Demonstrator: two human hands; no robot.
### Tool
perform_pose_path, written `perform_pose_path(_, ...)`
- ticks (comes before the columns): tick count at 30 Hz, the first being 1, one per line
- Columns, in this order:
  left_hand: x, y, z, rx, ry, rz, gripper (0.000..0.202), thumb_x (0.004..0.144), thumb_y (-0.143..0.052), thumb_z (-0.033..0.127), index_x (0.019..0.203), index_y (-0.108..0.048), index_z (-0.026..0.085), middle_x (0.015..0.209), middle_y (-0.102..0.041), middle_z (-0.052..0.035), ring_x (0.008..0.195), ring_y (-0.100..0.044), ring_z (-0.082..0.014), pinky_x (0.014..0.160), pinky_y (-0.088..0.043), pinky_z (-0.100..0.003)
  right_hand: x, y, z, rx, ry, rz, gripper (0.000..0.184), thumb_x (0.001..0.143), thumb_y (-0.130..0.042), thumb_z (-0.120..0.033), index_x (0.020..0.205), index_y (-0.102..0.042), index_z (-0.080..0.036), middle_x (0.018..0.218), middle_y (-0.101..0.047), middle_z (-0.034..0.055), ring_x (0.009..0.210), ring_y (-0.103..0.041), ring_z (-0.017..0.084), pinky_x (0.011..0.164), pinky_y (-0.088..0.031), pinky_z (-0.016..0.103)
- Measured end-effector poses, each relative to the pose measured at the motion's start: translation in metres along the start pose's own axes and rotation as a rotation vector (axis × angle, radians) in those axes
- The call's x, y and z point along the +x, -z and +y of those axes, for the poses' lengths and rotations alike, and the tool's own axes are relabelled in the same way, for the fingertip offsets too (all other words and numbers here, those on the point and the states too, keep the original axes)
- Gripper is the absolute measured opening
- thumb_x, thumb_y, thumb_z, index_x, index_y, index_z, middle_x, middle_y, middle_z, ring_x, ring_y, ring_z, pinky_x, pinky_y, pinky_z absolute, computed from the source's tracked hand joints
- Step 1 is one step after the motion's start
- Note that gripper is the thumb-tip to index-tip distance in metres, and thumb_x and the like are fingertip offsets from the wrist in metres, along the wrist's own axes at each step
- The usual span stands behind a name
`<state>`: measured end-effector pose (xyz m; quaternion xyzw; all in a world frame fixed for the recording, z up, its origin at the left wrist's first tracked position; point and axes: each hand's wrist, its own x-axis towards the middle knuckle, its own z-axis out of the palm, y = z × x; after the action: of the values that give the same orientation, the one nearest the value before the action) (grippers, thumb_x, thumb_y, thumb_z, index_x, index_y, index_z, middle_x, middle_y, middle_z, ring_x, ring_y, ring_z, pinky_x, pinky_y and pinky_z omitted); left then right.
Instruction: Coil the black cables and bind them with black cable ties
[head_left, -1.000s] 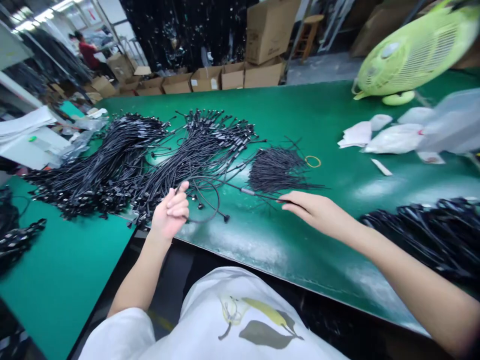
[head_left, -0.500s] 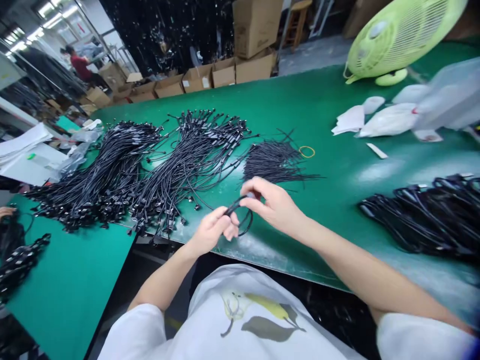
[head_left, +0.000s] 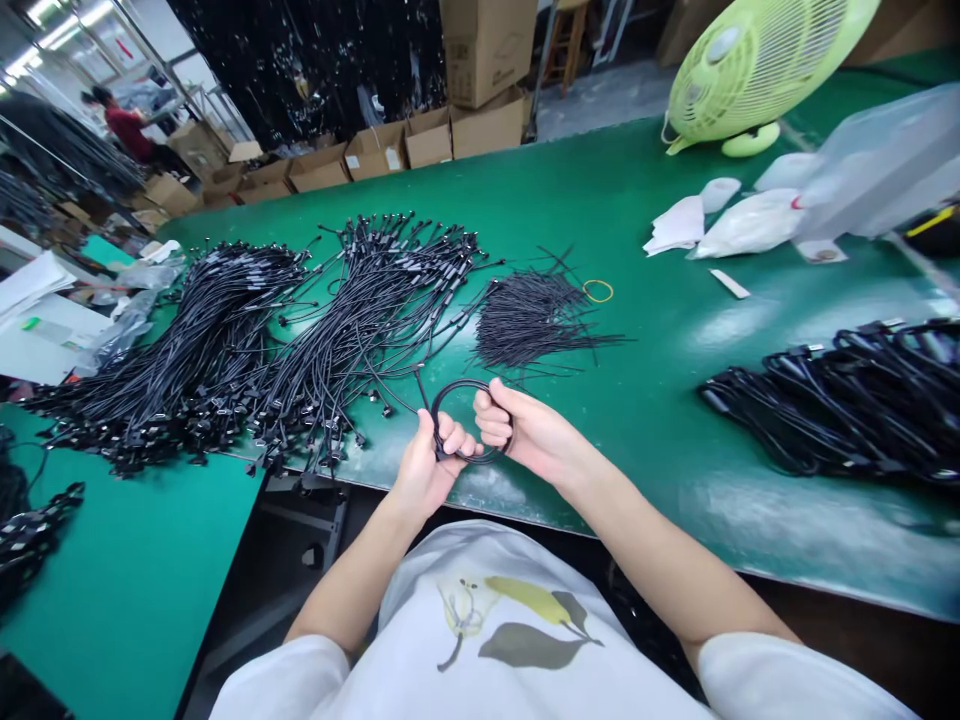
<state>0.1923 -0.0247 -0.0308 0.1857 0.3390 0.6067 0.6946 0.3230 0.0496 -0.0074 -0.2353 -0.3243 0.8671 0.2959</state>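
Both hands hold one black cable coiled into a small loop [head_left: 459, 388] just above the near edge of the green table [head_left: 660, 400]. My left hand [head_left: 431, 465] grips the loop's left side with fingers wrapped round it. My right hand [head_left: 525, 435] is closed on the loop's right side. Right behind them lies a fan of thin black cable ties [head_left: 536, 315] with a yellow rubber band [head_left: 598, 291] beside it. To the left, two big heaps of loose black cables [head_left: 247, 330] spread over the table.
A pile of coiled black cables [head_left: 840, 400] lies at the right. White plastic bags [head_left: 750, 225] and a green fan [head_left: 757, 70] stand at the far right. Cardboard boxes [head_left: 420, 140] line the far edge. A person in red [head_left: 124, 125] works far left.
My right hand drew back from the cable ties to meet the left one. The long loose cable has been wound into a small loop held by both hands.
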Motion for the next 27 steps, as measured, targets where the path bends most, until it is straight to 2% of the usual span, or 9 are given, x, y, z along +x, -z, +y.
perform_pose_path(4,-0.008,0.004,0.004,0.337,-0.047,-0.143,0.052,0.086,-0.049,0.067,0.068,-0.047,0.019,0.059,-0.042,0.002,0.068,-0.052,-0.0172,0.076,-0.042,-0.032,-0.007,-0.01,0.006,-0.007,0.119,0.056,0.052,0.079,-0.066,-0.061,0.065,-0.039,-0.019,0.056,-0.018,-0.009,0.045,-0.014,0.005,0.039,-0.018,0.019)
perform_pose_path(8,-0.012,0.008,0.004,0.661,-0.152,-0.201,0.047,0.091,-0.045,0.061,0.073,-0.049,0.018,0.063,-0.045,0.0003,0.073,-0.054,-0.0183,0.076,-0.041,-0.033,-0.014,-0.02,0.028,-0.234,0.427,0.204,0.049,0.083,-0.055,-0.068,0.079,-0.052,-0.019,0.076,-0.048,0.0011,0.062,-0.047,0.011,0.049,-0.04,0.023)
perform_pose_path(10,-0.013,0.008,0.003,0.784,-0.12,-0.196,0.049,0.091,-0.042,0.063,0.072,-0.048,0.018,0.065,-0.047,-0.0007,0.072,-0.054,-0.018,0.074,-0.042,-0.032,-0.018,-0.022,0.035,-0.311,0.439,0.18,0.053,0.081,-0.054,-0.072,0.097,-0.058,-0.021,0.094,-0.057,0.0061,0.072,-0.056,0.015,0.049,-0.043,0.024)
perform_pose_path(12,-0.014,0.007,0.002,0.864,-0.052,-0.205,0.055,0.089,-0.039,0.069,0.068,-0.048,0.018,0.068,-0.05,-0.0028,0.072,-0.054,-0.018,0.073,-0.042,-0.032,-0.02,-0.021,0.038,-0.344,0.364,0.156,0.054,0.078,-0.059,-0.07,0.101,-0.057,-0.022,0.093,-0.06,0.006,0.062,-0.056,0.013,0.041,-0.04,0.022)
perform_pose_path(15,-0.012,0.007,-0.003,0.854,0.04,-0.253,0.055,0.085,-0.045,0.07,0.072,-0.053,0.017,0.075,-0.055,-0.0048,0.077,-0.055,-0.0186,0.077,-0.045,-0.032,-0.017,-0.018,0.035,-0.336,0.254,0.223,0.045,0.076,-0.067,-0.061,0.09,-0.052,-0.021,0.074,-0.057,-0.0011,0.042,-0.044,0.007,0.031,-0.032,0.018)
perform_pose_path(17,-0.01,0.009,-0.008,0.784,0.052,-0.216,0.05,0.084,-0.053,0.065,0.086,-0.06,0.015,0.081,-0.057,-0.0051,0.081,-0.056,-0.0192,0.081,-0.046,-0.032,-0.012,-0.015,0.032,-0.25,0.201,0.245,0.042,0.078,-0.068,-0.056,0.093,-0.045,-0.024,0.068,-0.054,-0.0055,0.036,-0.038,0.006,0.029,-0.027,0.016)
perform_pose_path(22,-0.003,0.012,-0.019,0.625,0.05,-0.128,0.057,0.085,-0.061,0.056,0.127,-0.055,0.018,0.113,-0.062,-0.0088,0.1,-0.058,-0.0218,0.093,-0.044,-0.034,-0.004,-0.011,0.024,-0.16,0.314,0.194,0.032,0.082,-0.067,-0.043,0.098,-0.047,-0.024,0.071,-0.054,-0.0045,0.054,-0.048,0.007,0.042,-0.036,0.014)
perform_pose_path(24,-0.002,0.008,-0.017,0.537,0.13,-0.185,0.058,0.084,-0.063,0.056,0.126,-0.056,0.018,0.116,-0.063,-0.0095,0.104,-0.059,-0.0228,0.095,-0.044,-0.036,-0.004,-0.011,0.02,-0.175,0.347,0.16,0.026,0.084,-0.066,-0.041,0.093,-0.05,-0.021,0.07,-0.052,-0.0038,0.06,-0.05,0.008,0.051,-0.041,0.016)
perform_pose_path(27,-0.006,-0.001,-0.01,0.425,0.299,-0.266,0.054,0.08,-0.066,0.059,0.107,-0.064,0.013,0.095,-0.068,-0.0099,0.089,-0.064,-0.0226,0.085,-0.049,-0.036,-0.003,-0.008,0.013,-0.121,0.265,0.109,0.029,0.083,-0.067,-0.042,0.09,-0.05,-0.02,0.071,-0.051,-0.0039,0.06,-0.049,0.008,0.054,-0.043,0.018)
